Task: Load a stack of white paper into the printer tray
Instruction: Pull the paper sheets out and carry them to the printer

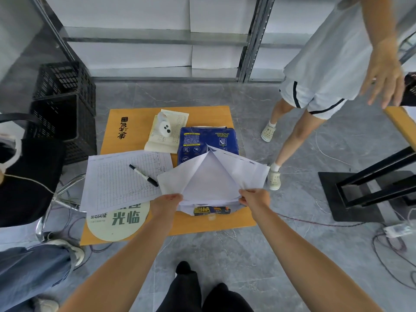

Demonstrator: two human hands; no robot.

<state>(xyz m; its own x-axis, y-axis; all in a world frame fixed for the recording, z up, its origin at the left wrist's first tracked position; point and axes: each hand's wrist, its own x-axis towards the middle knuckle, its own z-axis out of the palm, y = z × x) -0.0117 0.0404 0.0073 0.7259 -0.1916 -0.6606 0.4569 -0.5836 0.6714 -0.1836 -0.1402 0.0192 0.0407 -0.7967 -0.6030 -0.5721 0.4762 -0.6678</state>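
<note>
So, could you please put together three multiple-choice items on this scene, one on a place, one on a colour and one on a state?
1. Where does the black marker lie?
A. on the gridded sheet
B. on the floor
C. inside the black crate

2. What colour is the paper ream wrapper?
A. red
B. blue
C. green

3. What are the two hands doing?
A. resting flat on the table
B. holding the marker
C. pulling the wrapper's white flaps apart

Answers:
1. A: the marker lies across the gridded sheet on the wooden table.
2. B: the wrapper's printed outside is dark blue with yellow bands.
3. C: the left hand and right hand each pinch a flap at the near end, spread open over the white paper.
</note>
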